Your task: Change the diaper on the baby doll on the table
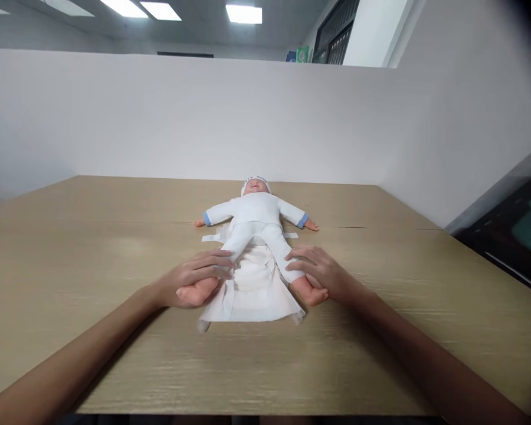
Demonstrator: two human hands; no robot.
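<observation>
A baby doll (256, 215) in a white suit with blue cuffs and a white cap lies on its back on the wooden table (92, 265), arms out, feet toward me. An open white diaper (254, 292) is spread under its hips and legs. My left hand (194, 277) is wrapped round the doll's left-side ankle, just above its bare foot. My right hand (323, 271) grips the other lower leg beside that bare foot. Both legs are held apart over the diaper.
A white partition wall (203, 118) runs along the table's far edge and right side. A dark object with a teal shape (513, 236) sits off the table at the right. The table's near edge lies just below my forearms.
</observation>
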